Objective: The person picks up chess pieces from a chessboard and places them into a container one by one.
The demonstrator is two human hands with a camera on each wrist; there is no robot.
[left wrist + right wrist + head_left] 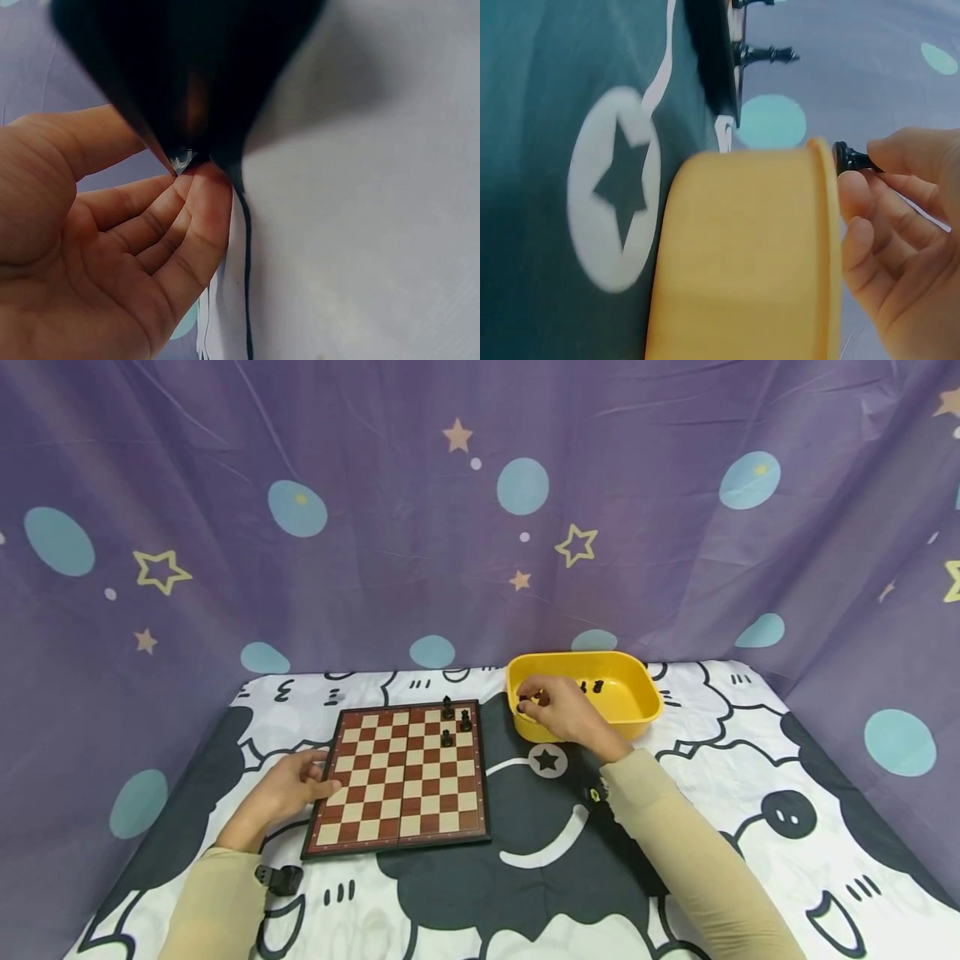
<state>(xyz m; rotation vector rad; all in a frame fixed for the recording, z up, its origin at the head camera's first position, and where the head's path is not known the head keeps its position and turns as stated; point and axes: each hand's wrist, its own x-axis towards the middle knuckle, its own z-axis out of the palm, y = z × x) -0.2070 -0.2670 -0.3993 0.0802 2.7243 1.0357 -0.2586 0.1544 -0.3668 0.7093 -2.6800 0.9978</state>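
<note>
A red-and-cream chessboard [390, 785] lies flat on the left of the cloth. At its left edge my left hand [294, 783] grips the board, thumb over the top; the left wrist view shows the fingers [199, 217] against its dark edge. Three black chess pieces [447, 708] stand upright near the board's far right corner. My right hand [561, 706] is over the left side of a yellow tub [632, 727], pinching a black chess piece [851, 158] between thumb and fingers just above the rim. The held piece is tilted, its kind unclear.
More black pieces [597, 686] lie inside the tub, partly hidden by my right hand. A patterned black-and-white cloth [750, 860] covers the surface. Behind it hangs a purple curtain [375, 585] with stars and blue spots.
</note>
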